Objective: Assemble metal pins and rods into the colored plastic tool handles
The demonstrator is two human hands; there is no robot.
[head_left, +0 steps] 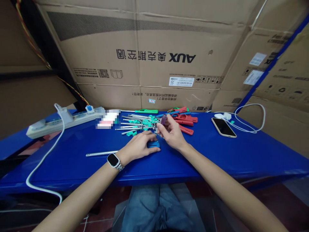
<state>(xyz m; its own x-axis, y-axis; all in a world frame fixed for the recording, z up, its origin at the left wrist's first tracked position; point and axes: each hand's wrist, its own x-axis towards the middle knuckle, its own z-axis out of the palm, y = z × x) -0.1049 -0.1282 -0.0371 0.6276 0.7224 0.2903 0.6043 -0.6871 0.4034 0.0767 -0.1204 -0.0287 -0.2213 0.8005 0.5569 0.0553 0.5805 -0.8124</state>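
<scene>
My left hand (pixel 142 145) lies low over the table, its fingers closed around the blue handle of a long-nosed lighter (pixel 155 144). The lighter's silver barrel (pixel 101 153) sticks out to the left beneath my wrist. Just right of it, my right hand (pixel 172 133) grips a small screwdriver with a purple handle (pixel 163 119). Its lower end is close to the blue handle; whether it touches cannot be made out. Behind both hands lies a pile of metal barrels with teal parts (pixel 135 121). Red lighter handles (pixel 187 120) are heaped to the right, and a green lighter (pixel 146 111) lies at the back.
A phone (pixel 224 127) lies at the right beside a white charger and coiled cable (pixel 259 131). On the left are a white power strip (pixel 65 121) and its cable. A cardboard sheet (pixel 154 42) stands behind the blue table (pixel 217 158).
</scene>
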